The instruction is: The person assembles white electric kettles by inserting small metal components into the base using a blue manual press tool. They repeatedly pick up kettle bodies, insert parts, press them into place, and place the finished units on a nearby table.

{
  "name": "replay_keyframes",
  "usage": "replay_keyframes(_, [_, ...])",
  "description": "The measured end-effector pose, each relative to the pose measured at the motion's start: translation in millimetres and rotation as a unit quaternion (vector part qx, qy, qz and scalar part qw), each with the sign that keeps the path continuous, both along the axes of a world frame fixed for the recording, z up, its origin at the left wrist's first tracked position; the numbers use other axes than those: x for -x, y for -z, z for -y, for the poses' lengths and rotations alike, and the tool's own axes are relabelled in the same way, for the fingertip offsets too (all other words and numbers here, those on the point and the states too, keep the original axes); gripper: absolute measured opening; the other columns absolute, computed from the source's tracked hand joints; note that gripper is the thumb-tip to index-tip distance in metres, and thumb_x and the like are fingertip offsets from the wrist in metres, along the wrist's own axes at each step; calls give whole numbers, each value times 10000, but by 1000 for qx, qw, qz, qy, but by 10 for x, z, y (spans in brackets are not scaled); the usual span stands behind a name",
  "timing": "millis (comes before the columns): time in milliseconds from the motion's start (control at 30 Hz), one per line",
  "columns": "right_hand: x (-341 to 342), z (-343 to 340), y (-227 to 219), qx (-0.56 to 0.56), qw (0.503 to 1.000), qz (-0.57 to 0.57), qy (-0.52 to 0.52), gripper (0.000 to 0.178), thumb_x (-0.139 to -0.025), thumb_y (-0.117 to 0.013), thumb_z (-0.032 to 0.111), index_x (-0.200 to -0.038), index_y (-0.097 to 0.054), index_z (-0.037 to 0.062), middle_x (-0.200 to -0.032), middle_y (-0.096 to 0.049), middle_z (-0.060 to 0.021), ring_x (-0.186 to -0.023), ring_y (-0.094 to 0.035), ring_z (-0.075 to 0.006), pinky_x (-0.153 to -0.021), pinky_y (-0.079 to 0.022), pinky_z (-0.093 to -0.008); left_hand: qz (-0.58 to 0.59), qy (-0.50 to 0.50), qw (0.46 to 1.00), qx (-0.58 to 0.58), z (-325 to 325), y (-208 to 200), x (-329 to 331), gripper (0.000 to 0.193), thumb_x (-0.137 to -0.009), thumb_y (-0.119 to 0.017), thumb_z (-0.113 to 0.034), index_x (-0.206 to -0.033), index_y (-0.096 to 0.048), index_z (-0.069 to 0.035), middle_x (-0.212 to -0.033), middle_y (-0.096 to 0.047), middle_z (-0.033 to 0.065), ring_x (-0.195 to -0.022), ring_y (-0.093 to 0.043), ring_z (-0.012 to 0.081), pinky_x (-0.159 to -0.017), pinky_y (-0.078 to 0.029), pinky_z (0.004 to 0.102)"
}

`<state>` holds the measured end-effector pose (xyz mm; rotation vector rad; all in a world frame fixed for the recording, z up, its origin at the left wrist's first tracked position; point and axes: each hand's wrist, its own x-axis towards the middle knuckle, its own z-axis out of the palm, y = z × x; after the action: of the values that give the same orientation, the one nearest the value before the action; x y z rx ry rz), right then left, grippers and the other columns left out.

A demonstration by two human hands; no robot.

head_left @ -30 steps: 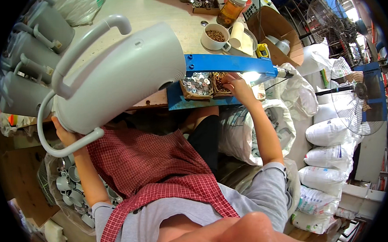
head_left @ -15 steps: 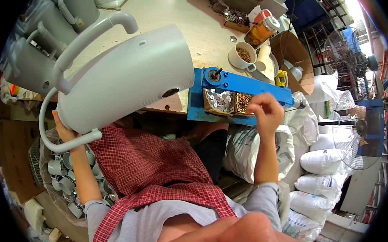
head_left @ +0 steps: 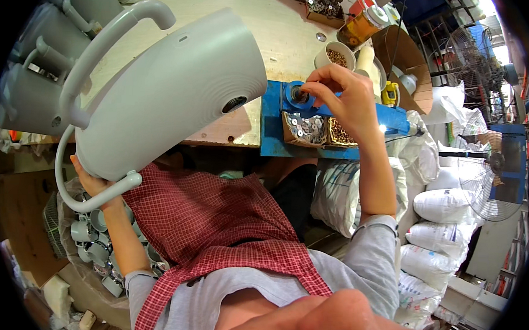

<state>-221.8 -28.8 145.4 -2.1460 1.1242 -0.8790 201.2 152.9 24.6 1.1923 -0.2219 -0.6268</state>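
Spanning the upper centre of the frame, a cream worktable point(head_left: 270, 44) is the largest element. At centre left, a grey plastic jug-shaped housing point(head_left: 167, 96) is held tilted, its wide end beside a blue metal fixture point(head_left: 270, 124) right of centre. The left hand point(head_left: 94, 181), lower left, is clamped on the housing's lower end, palm beneath; some fingers are hidden. The right hand point(head_left: 347, 95), upper right of centre, has thumb and forefinger tips together at the fixture's round fitting point(head_left: 296, 95); whether they grip a small piece cannot be told. Above that hand stands a white cup point(head_left: 322, 58) of small brass-coloured parts. Smallest, just below the fixture's arm, are loose metal washers point(head_left: 309, 127) and brass-coloured fasteners point(head_left: 340, 133) in adjoining compartments.
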Motion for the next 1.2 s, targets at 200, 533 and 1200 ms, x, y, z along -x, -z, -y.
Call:
replay_keyframes(200, [-33, 27, 41, 16, 1000, -19, 14, 247, -803, -777, 202, -778, -617, 15, -663, -671, -72, -530, -629, -147, -520, -481, -266, 26, 14, 1000, -4, 90, -95, 164, 579, -1005, -368, -521, -1334, -482, -59, -1258, -573, 97, -1114, -592, 234, -940, -519, 388])
replay_keyframes(533, [-5, -86, 222, 186, 981, 7, 55, 238, -733, -816, 197, -802, -643, 47, -654, -629, -69, -577, -632, -211, -538, -487, -286, 16, 37, 999, 4, -5, -237, 281, 580, -998, -381, -523, -1357, -474, -78, -1301, -558, 85, -1179, -552, 240, -987, -475, 410])
replay_keyframes(1200, [613, -488, 883, 278, 955, -101, 1, 172, -717, -733, 16, -879, -702, 65, -910, -695, -78, -747, -687, -228, -650, -560, -326, 0, -5, 1000, -18, -60, -283, 373, 574, -1008, -364, -520, -1325, -492, -59, -1271, -563, 100, -1155, -561, 233, -984, -479, 392])
